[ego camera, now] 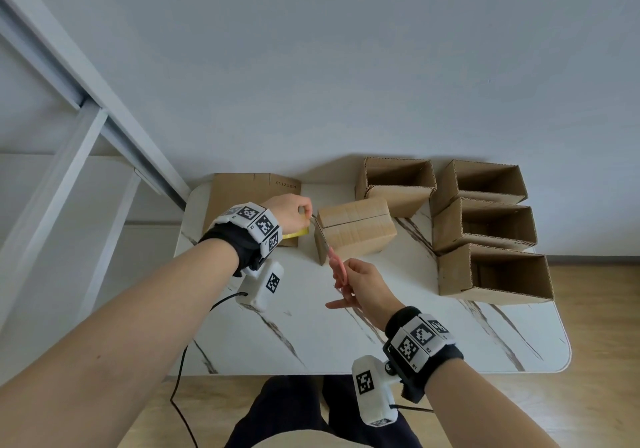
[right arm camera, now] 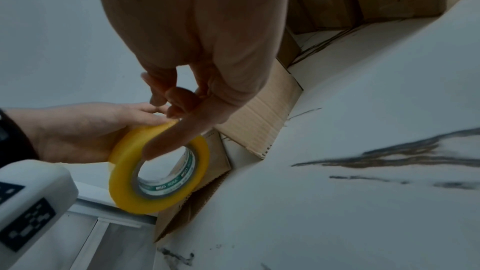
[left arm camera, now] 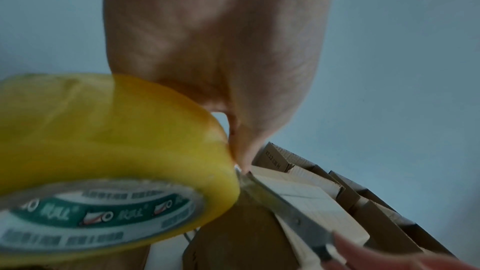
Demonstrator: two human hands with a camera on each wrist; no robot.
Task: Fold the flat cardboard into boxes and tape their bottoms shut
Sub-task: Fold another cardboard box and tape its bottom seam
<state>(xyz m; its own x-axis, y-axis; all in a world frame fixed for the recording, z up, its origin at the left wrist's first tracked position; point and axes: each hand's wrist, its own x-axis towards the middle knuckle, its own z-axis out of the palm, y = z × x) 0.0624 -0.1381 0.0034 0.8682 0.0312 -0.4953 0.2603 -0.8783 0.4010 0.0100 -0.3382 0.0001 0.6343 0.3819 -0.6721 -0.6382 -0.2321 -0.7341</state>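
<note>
A folded cardboard box point(ego camera: 355, 231) lies bottom up in the middle of the marble table point(ego camera: 346, 336). My left hand point(ego camera: 291, 210) grips a yellow tape roll point(ego camera: 296, 232) just left of the box; the same roll point(left arm camera: 109, 161) fills the left wrist view. My right hand point(ego camera: 360, 284) holds pink-handled scissors point(ego camera: 334, 264), whose blades point(left arm camera: 293, 210) reach up to the strip of tape between the roll and the box's left edge. In the right wrist view the tape roll point(right arm camera: 158, 167) hangs in front of the box point(right arm camera: 262, 118).
Several open folded boxes point(ego camera: 485, 225) stand at the table's right and back. Flat cardboard point(ego camera: 242, 191) lies at the back left under my left hand. A white frame point(ego camera: 86, 108) runs along the left, the wall is behind, and a cable point(ego camera: 180, 371) hangs off the front edge.
</note>
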